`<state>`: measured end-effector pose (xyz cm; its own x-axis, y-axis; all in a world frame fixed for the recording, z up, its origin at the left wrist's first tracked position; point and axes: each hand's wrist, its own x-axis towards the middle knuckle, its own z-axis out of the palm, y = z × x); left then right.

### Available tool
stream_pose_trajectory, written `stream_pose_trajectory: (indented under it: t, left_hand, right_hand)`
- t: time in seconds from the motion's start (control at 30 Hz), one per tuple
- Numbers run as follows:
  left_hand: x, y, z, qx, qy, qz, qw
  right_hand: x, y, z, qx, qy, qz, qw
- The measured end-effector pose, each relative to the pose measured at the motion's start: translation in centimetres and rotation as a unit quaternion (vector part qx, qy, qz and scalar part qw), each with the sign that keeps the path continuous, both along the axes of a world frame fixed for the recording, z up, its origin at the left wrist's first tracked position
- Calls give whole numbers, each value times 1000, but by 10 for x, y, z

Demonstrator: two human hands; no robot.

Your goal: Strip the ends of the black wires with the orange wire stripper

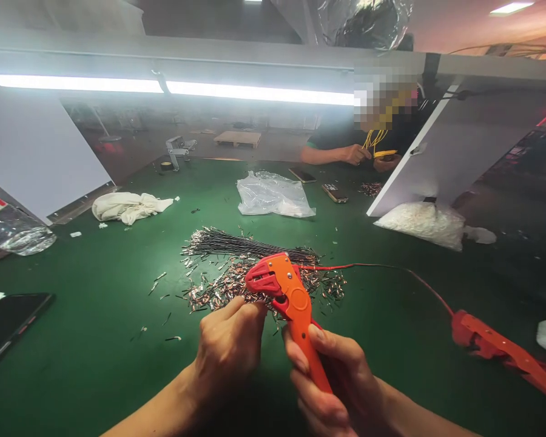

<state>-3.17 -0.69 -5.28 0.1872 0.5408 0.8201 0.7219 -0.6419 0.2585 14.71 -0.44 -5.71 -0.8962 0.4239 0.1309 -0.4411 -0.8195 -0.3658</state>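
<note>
My right hand [334, 382] is wrapped round the handle of an orange and red wire stripper [299, 298], whose jaws point up and left. Close beside those jaws, my left hand [232, 334] is closed in a fist; whatever its fingers hold is hidden from this side. Behind the tool lies a bundle of black wires [241, 244] with bared metal ends. A loose heap of short cut wire bits [218, 290] spreads in front of the bundle, partly covered by the stripper and my left hand.
A second orange stripper [505, 346] lies at right, with a thin red cord [391, 266] running toward the first. On the green table [118, 279] are a clear plastic bag [273, 195], white cloth [130, 207], phone [16, 325] and white-filled bag [421, 223]. Opposite, a person handles yellow wires [375, 139].
</note>
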Motion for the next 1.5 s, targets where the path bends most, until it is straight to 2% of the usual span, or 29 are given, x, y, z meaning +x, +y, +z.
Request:
stream_pose_trajectory:
  t: [0.17, 0.33, 0.47, 0.6, 0.83, 0.97, 1.07, 1.13, 1.37, 1.43, 1.5]
  left_hand:
    - [1, 0, 0, -21, -4, 0, 1000]
    - [0, 3, 2, -17, 51, 2, 999]
    - [-1, 4, 4, 19, 78, 17, 997]
    - [-1, 3, 6, 19, 83, 30, 996]
    - [0, 2, 9, 25, 94, 34, 995]
    - [-2, 3, 7, 16, 97, 25, 995]
    - [-2, 3, 3, -17, 80, 8, 997]
    - [-2, 2, -1, -42, 60, 0, 997]
    - [2, 1, -7, -103, 15, -38, 994]
    - [2, 2, -3, -188, -20, -34, 981]
    - [2, 3, 1, -304, -72, -31, 949]
  right_hand:
    - [-3, 0, -8, 19, -31, -30, 999]
    - [-5, 0, -13, 31, -53, -23, 998]
    - [-2, -1, -10, 39, -68, -7, 997]
    - [0, -1, -6, 43, -99, 1, 994]
    - [-2, 1, -2, 42, -70, 16, 997]
    - [-3, 2, -4, 24, -16, -9, 1000]
    - [-5, 1, -7, 3, 17, -34, 999]
    - [-6, 0, -9, -2, 3, -49, 999]
    - [-9, 0, -9, -4, -173, -110, 979]
    - [-10, 2, -6, 4, -241, -117, 964]
    - [-11, 5, -1, 10, -293, -118, 949]
